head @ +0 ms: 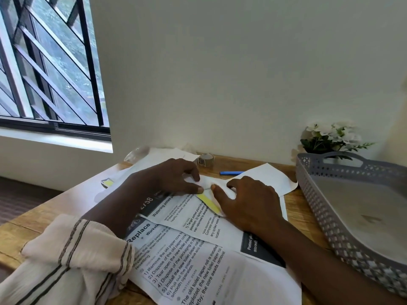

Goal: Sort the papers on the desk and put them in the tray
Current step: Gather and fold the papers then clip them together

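Note:
Several printed sheets lie overlapped on the wooden desk, with more white sheets behind them. My left hand and my right hand rest on the pile's far part, fingertips nearly meeting on a small white folded paper that has a yellow strip under it. Both hands have curled fingers pressing or pinching that paper. A grey perforated tray stands at the right with only its pale bottom showing. Another white sheet lies beyond my right hand.
A blue pen lies near the wall behind the papers. A small round tape roll sits at the back by the wall. White flowers stand behind the tray. A window is at the left.

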A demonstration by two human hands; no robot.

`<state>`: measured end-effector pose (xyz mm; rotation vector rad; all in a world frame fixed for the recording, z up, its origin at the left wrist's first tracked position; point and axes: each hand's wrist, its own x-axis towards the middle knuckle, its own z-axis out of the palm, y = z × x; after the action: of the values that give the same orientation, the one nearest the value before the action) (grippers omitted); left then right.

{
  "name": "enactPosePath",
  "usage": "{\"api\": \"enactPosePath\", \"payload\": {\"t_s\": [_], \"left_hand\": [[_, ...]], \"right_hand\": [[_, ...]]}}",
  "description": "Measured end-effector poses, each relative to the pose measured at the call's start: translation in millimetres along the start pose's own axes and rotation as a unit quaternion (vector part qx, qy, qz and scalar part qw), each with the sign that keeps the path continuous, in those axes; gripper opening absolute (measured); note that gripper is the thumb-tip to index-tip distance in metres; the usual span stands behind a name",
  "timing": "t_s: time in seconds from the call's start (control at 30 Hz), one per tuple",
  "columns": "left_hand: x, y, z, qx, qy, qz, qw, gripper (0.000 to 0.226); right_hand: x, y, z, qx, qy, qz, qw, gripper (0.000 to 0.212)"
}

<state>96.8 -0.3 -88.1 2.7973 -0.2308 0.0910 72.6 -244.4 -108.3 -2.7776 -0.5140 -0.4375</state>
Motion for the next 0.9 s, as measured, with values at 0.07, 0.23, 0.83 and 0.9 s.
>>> {"api": "enactPosePath", "payload": {"t_s": [0.07,0.23,0.83,0.9], "left_hand": [[0.6,-2.5,-2.5,-0.007,-0.004,-0.006,1.000,0.055],[0.7,-8.6,-2.5,-0.072,0.019,-0.011,0.997,0.065],[-43.2,-47.2,-55.4,-0.376,0.273,-0.056,0.884,0.044],[-49.8,-42.4,-54.7,-0.217,0.135,-0.104,0.961,0.051]], "right_hand": [[-0.1,-0.1,0.5,0.000,0.008,0.001,1.000,0.073],[-0.1,-1.1,2.2,-0.003,0.019,-0.003,1.000,0.069],[-4.5,-11.5,-6.5,-0.095,0.088,-0.112,0.985,0.048],[-3.7,-11.9,-5.4,-0.092,0.075,-0.114,0.986,0.047]]}}
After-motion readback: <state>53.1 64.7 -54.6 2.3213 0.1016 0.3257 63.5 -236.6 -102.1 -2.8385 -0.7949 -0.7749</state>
